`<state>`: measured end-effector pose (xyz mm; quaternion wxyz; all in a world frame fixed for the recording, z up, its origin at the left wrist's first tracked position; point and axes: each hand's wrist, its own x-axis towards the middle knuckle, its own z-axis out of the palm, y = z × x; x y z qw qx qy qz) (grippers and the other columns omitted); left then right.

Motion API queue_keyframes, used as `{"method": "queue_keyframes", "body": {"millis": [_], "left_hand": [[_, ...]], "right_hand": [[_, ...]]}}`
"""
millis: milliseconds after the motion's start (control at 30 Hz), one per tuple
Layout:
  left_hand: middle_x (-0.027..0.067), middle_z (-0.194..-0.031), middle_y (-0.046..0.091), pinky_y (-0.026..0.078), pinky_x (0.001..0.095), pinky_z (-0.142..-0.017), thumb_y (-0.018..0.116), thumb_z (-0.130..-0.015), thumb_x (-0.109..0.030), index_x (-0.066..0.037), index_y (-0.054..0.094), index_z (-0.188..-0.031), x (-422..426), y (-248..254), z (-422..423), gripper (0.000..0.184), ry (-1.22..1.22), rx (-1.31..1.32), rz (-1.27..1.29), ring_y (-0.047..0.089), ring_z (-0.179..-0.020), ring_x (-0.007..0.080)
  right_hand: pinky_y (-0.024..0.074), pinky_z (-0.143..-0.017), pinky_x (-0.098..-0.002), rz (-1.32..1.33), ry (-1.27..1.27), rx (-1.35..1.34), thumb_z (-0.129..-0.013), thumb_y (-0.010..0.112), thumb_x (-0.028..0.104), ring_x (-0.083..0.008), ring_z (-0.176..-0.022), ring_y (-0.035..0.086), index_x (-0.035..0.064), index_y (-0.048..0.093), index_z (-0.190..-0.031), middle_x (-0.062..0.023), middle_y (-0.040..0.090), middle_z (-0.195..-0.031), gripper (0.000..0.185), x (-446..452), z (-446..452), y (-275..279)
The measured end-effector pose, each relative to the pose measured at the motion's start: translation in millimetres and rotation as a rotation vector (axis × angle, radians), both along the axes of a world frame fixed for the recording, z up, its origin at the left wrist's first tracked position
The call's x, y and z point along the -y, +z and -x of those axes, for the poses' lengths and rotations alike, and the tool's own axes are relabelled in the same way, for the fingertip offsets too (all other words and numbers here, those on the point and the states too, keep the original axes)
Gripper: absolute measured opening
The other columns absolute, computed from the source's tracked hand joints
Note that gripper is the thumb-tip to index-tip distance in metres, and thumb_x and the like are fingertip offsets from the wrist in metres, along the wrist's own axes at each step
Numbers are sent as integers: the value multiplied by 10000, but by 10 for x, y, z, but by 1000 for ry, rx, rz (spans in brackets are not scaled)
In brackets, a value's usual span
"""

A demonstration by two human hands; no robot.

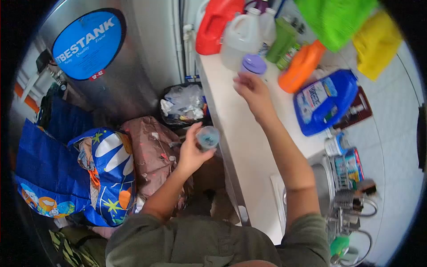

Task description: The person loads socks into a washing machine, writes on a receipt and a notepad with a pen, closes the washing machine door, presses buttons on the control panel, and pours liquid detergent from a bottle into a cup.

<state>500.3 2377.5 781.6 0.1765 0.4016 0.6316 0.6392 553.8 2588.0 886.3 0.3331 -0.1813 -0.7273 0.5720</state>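
Note:
My left hand (193, 151) holds a small clear cup (208, 137) with some bluish-green bits or liquid inside, in front of the counter's edge. Over the white counter (240, 129), my right hand (253, 91) is raised beside a purple-lidded container (254, 65). Its fingers are bent and slightly blurred, and nothing shows between them. Behind the container stands a large translucent jug (241, 38). An orange bottle (302, 66) and a blue detergent bottle (324, 102) are to the right of this hand.
A red jug (218, 26) and green bottle (282, 39) stand at the counter's back. Green (338, 20) and yellow cloths (377, 43) hang at the upper right. A sink (322, 182) is at right. Left are a trash bin (184, 104), bags (149, 155) and a steel tank (129, 66).

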Motion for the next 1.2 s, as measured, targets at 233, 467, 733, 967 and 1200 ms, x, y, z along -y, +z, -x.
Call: {"method": "queue_keyframes", "body": {"millis": [233,467,733,967,1200], "left_hand": [[149,-1120,496,433,333,-868,731,-599,-28,-24,294,-1264,1326,-263,310,795,489,-255,375,527,-1016,225],[124,-1123,470,435,340,-858,739,-545,-2,-34,311,-1240,1978,-442,161,816,621,107,373,525,-997,221],[116,-1089,523,426,327,-874,727,-566,-38,-43,320,-1263,1463,-150,582,807,540,-90,227,530,-998,220],[142,-1113,522,418,349,-884,764,-537,-83,-10,378,-1233,940,176,985,799,512,-66,-23,513,-1024,255],[73,-1078,561,233,479,-980,769,-540,-238,-80,423,-1197,-373,393,-201,759,-117,-352,195,479,-1044,283]], "right_hand": [[368,-928,-348,-81,-242,40,-692,686,215,-294,-1073,488,-110,336,-1259,-226,495,-1160,741,-998,2633,-185],[446,-621,-335,366,12,-280,-808,608,206,-177,-697,528,-10,514,-964,-112,560,-817,283,-1492,3235,-127],[380,-392,-268,223,-1,-404,-818,625,269,-133,-420,466,41,512,-848,-35,505,-547,256,-284,2016,223],[347,-357,-236,390,91,18,-871,513,277,-114,-399,428,66,494,-866,-12,471,-560,212,407,-413,926],[379,-471,-196,-139,-345,250,-666,722,498,-76,-482,496,-33,568,-959,-33,581,-655,626,1278,-2895,1257]]}}
